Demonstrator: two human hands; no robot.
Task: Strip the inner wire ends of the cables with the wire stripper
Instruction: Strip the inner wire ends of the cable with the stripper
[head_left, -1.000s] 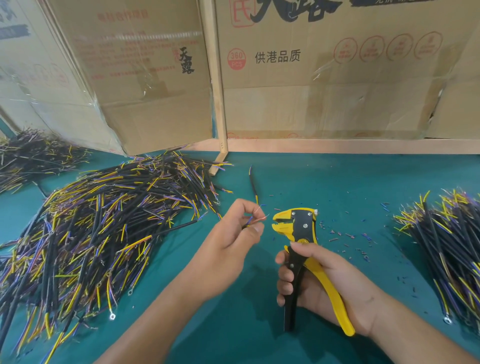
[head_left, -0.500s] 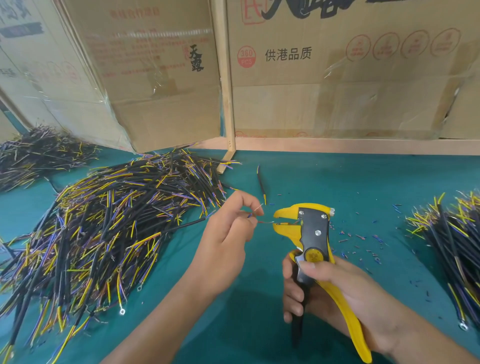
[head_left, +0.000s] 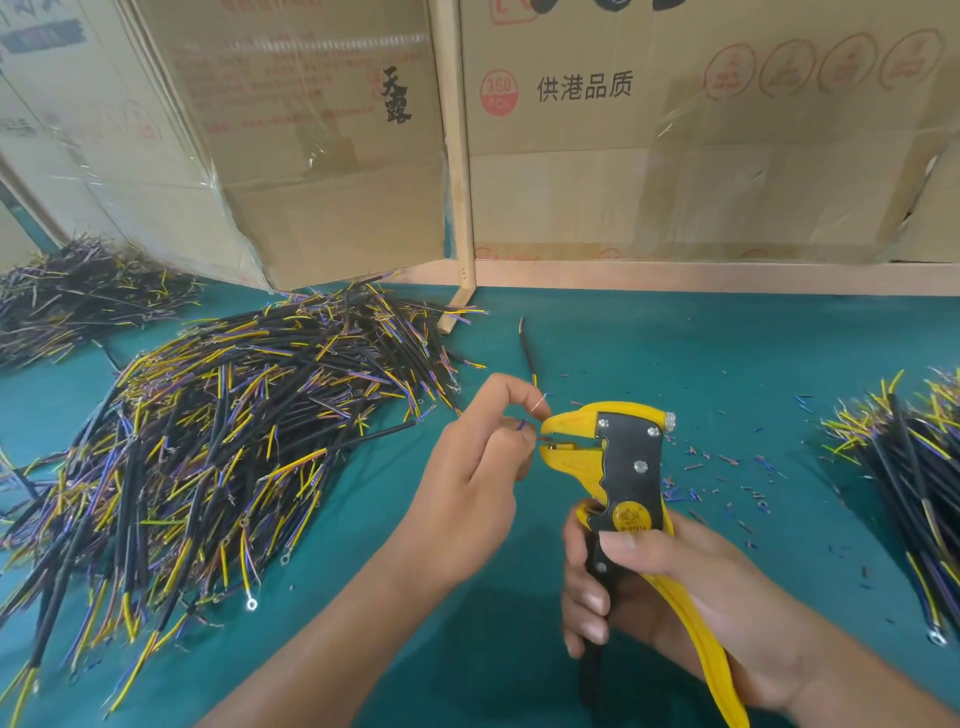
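The left hand pinched a cable, its wire end between the wire stripper jaws near the counter centre. The right hand gripped the stripper's handles.

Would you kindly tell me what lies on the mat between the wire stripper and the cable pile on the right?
In the head view, scattered insulation scraps lie between the wire stripper and the right cable pile.
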